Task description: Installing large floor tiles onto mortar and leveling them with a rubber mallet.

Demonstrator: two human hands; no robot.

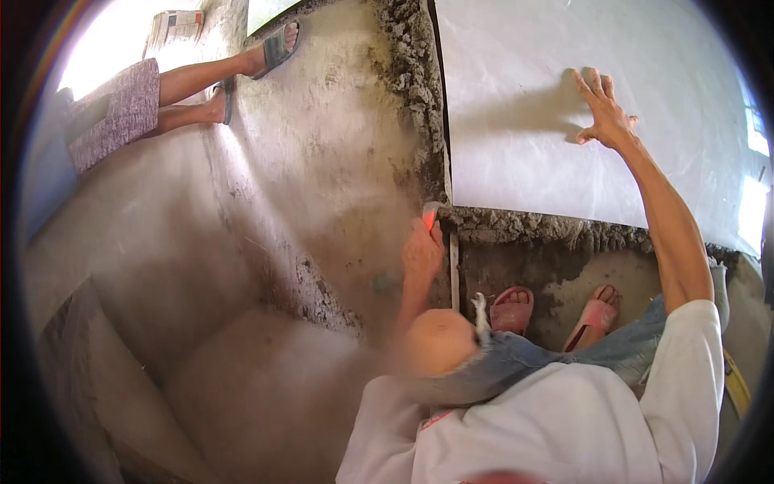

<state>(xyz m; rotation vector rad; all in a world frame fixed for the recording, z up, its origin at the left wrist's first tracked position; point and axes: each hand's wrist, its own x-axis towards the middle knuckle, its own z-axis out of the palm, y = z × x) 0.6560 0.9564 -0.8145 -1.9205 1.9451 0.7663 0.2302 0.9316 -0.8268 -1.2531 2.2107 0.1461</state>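
Note:
A large, glossy white tile lies on the floor at the far right. My right hand is open on it, fingers spread and arm stretched forward. My left hand is closed round a small orange tool at the tile's near left corner. Fingers hide most of that tool, so its exact kind cannot be made out. Rough grey mortar shows along the tile's near edge, and more mortar runs beside its left edge.
At the upper left another person's legs in dark sandals rest on the bare, stained concrete. My own feet in pink sandals are just short of the mortar edge. A thin pale strip runs toward me from the tile corner.

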